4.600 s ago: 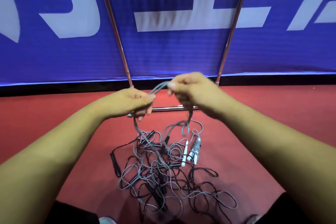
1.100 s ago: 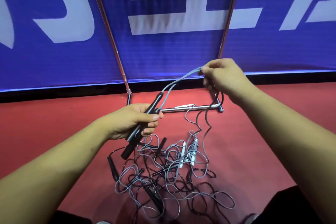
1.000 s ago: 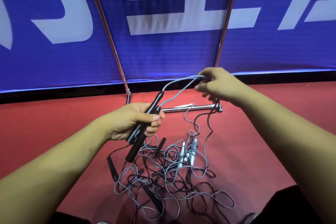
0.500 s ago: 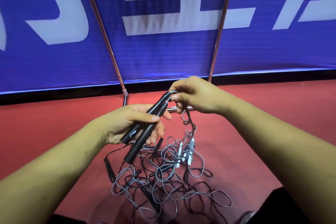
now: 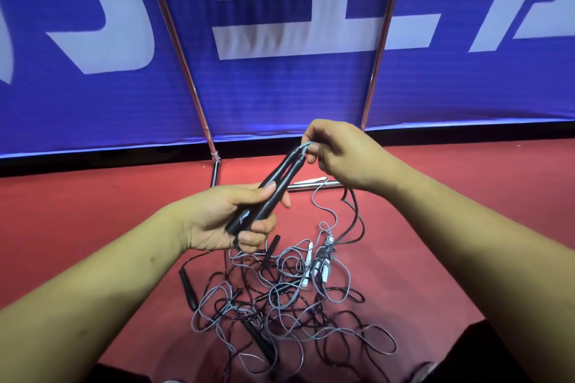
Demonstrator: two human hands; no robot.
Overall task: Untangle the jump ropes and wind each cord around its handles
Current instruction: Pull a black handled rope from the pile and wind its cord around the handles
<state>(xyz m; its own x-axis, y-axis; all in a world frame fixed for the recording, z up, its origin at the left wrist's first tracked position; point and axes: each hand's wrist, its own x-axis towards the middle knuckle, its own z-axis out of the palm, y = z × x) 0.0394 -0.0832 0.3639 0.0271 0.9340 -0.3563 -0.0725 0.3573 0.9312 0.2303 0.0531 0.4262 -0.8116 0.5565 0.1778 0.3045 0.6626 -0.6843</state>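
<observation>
Because the tangled pile (image 5: 280, 298) on the red floor (image 5: 93, 211) seems to hold the rest of this rope, winding now would likely drag loops up and tighten knots. The left hand (image 5: 230, 221) grips the two black handles (image 5: 273, 190) together above the pile; the right hand (image 5: 336, 155) pinches the grey cord (image 5: 306, 146) at their tips. A loose grip could let them splay. Their long axis slants from near-left up and away rightward, cord ends uppermost.

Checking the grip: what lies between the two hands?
Head view: two black jump-rope handles, held by left hand, reaching right hand pinching their grey cord.
</observation>
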